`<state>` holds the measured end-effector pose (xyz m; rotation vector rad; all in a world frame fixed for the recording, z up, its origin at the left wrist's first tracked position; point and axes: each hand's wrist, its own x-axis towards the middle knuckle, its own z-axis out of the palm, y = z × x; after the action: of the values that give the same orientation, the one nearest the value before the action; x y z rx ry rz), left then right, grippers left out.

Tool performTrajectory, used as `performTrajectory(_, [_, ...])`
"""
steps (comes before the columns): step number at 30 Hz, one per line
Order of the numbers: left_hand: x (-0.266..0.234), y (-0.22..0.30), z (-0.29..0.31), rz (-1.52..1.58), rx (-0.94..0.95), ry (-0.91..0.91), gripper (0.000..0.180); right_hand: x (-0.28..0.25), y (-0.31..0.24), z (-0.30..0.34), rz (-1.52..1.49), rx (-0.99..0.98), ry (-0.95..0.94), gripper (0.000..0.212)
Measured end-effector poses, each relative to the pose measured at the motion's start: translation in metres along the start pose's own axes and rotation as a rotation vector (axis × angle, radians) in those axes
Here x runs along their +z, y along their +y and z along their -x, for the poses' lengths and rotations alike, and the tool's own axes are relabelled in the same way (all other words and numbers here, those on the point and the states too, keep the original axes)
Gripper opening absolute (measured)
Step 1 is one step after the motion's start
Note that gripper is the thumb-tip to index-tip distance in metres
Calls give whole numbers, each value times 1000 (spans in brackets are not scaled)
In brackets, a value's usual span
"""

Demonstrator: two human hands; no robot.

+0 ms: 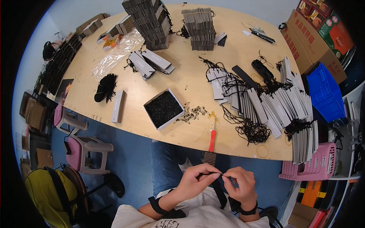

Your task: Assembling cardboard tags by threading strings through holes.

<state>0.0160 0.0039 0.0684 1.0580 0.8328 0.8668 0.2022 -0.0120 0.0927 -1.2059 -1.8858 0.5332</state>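
Above my lap, my left hand (195,181) and my right hand (242,185) meet with their fingertips pinched together. Between them is a thin black cord (208,174), partly hidden by the fingers. Closest on the table edge lies a red-handled tool (212,140) with a yellowish tip. Left of it, a white open box (148,113) holds many small black pieces, with a scatter of small metal pins or clips (193,113) beside it. To the right, grey tags (279,106) with black cords lie in overlapping rows, near a tangle of black cord (254,131).
Tall stacks of grey tags (147,24) stand at the back. A bundle of black cords (106,88) and a tag pile (118,106) lie on the left. Pink stools (78,154) stand left; a blue crate (326,91) and a pink basket (311,163) stand right.
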Motion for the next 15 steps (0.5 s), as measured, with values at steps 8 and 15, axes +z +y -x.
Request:
performTrajectory(8, [5,7,-2,30,-53,38,13,2,-1,-1,-34,74,9,17])
performTrajectory(15, [3,1,-2,39,-117,22,16,0,2,1,-272,323,-73,10])
